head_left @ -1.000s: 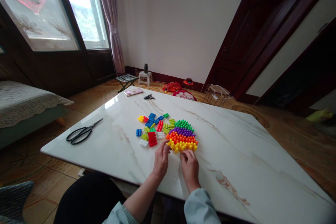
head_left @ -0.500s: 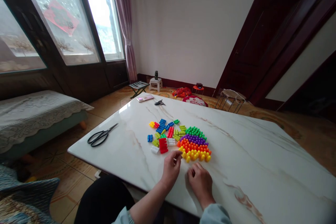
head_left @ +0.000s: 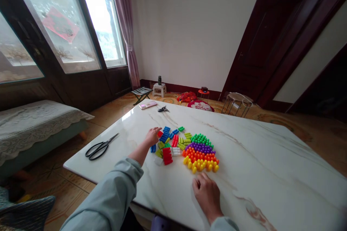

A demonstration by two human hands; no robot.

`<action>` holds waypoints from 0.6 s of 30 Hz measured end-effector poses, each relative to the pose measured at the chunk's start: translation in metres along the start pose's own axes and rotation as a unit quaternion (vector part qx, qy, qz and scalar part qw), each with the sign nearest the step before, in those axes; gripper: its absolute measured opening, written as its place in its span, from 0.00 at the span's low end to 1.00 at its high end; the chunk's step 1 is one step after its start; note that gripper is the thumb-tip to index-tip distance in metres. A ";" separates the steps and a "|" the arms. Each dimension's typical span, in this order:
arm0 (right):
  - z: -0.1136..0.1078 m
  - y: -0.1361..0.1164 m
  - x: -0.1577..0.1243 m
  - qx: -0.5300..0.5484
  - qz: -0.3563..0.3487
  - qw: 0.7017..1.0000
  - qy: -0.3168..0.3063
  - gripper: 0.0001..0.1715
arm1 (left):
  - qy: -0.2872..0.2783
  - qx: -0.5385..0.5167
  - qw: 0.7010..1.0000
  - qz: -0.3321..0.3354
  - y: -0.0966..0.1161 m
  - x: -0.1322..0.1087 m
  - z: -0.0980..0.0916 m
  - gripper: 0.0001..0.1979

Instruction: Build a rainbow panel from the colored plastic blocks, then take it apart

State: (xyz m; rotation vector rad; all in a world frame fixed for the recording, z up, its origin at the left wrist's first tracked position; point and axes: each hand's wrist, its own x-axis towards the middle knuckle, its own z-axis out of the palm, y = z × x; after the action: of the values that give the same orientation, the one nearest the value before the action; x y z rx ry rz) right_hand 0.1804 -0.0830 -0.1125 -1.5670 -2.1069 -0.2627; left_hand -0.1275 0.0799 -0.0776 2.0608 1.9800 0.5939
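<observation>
A flat cluster of joined plastic bricks [head_left: 201, 152] lies on the white marble table [head_left: 257, 173], in rows of green, purple, orange and yellow. Left of it lies a scatter of loose bricks [head_left: 170, 140] in blue, red, green, yellow and white. My left hand [head_left: 152, 135] reaches out to the far left edge of that scatter, fingers curled over a small brick there; what it grips is hidden. My right hand [head_left: 207, 194] rests on the table just in front of the yellow row, fingers loosely bent, holding nothing.
Black scissors [head_left: 100, 147] lie near the table's left edge. A pink phone [head_left: 148, 105] and keys [head_left: 163, 109] sit at the far corner. A bed [head_left: 32, 122] stands to the left, small stools [head_left: 158, 88] and a wire rack [head_left: 237, 101] on the floor behind.
My left hand left the yellow row and stretched forward and left to the loose bricks. My right hand stayed in front of the cluster.
</observation>
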 end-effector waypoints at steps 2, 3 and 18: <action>0.001 -0.001 0.001 -0.006 0.003 1.000 -0.009 0.12 | -0.014 0.010 1.000 0.006 -0.005 0.004 0.005 0.31; 0.001 -0.001 0.001 -0.010 0.004 1.000 -0.013 0.12 | -0.010 0.011 1.000 0.002 -0.006 0.005 0.006 0.28; -0.001 -0.005 -0.002 0.073 -0.029 0.997 -0.007 0.13 | -0.128 -0.566 0.814 -0.030 0.113 -0.135 0.033 0.22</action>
State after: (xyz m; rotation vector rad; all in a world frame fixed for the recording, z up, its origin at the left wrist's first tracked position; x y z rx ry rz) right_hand 0.1763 -0.0863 -0.1120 -1.4282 -2.1335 -0.1162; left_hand -0.0126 -0.0575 -0.0763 1.2019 1.0307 1.0595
